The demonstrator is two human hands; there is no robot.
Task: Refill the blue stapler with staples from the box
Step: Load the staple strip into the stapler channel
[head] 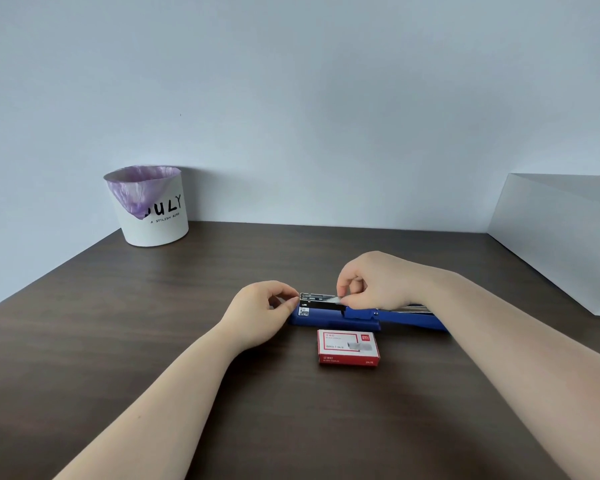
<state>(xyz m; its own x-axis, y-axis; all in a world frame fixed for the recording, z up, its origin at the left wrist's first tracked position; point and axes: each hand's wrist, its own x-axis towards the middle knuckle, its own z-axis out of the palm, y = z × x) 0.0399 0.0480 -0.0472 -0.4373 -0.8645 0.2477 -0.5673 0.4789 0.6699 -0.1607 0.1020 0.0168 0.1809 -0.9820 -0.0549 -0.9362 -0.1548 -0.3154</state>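
Both hands over the open blue stapler (361, 318): right hand (374, 282) pinching staples (336, 299) (left hand (260, 306) fingertips pressed together).

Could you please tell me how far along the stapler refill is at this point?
Done: the blue stapler lies opened on the table, its metal channel exposed. In hand: the right hand pinches a staple strip over the channel while the left hand steadies the stapler's front end. Left: seating the strip and closing the stapler. The staple box looks closed.
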